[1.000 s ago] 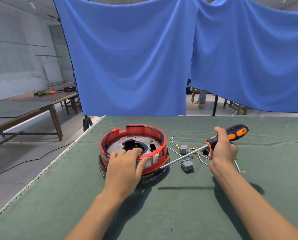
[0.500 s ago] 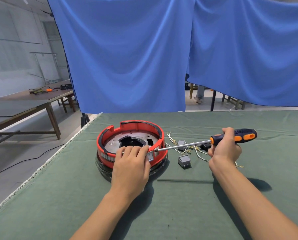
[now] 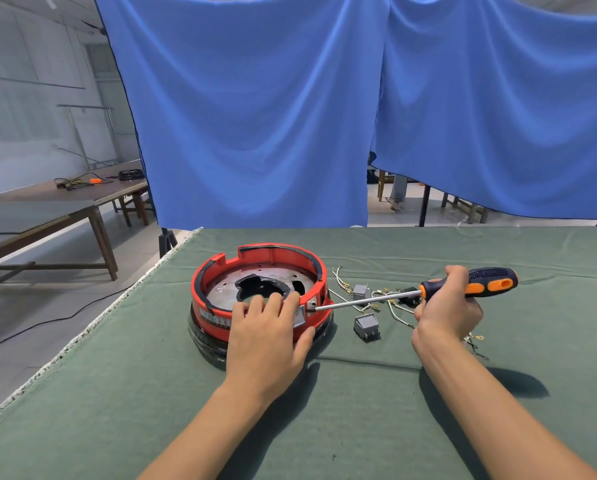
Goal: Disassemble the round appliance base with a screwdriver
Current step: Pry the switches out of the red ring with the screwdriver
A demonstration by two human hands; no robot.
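The round appliance base, a red ring over a black bottom with a metal plate inside, sits on the green table cloth. My left hand grips its near rim, fingers curled over the top edge and thumb on the outer wall. My right hand grips the black-and-orange handle of the screwdriver. The steel shaft runs left and slightly down, and its tip touches the base's right rim beside a small grey switch set in the wall.
Two loose grey switches, a black part and several wires with gold terminals lie right of the base. Blue curtains hang behind the table. The table's left edge drops to the floor, with wooden benches beyond.
My right hand raised and levelled the screwdriver, bringing its tip from below the base's side up to the right rim. My left hand slid right along the near rim.
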